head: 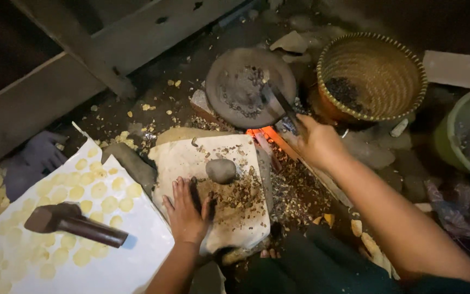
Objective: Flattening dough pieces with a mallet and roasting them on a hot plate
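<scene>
I see my left hand (185, 211) lying flat with spread fingers on the pale stone slab (191, 160) at lower centre, beside dark crushed bits (236, 197) and a round grey stone (221, 170). My right hand (317, 142), right of centre, grips a dark metal tool (279, 103) that reaches into the round pan (225, 73) above. A woven basket (403, 62) stands at upper right.
</scene>
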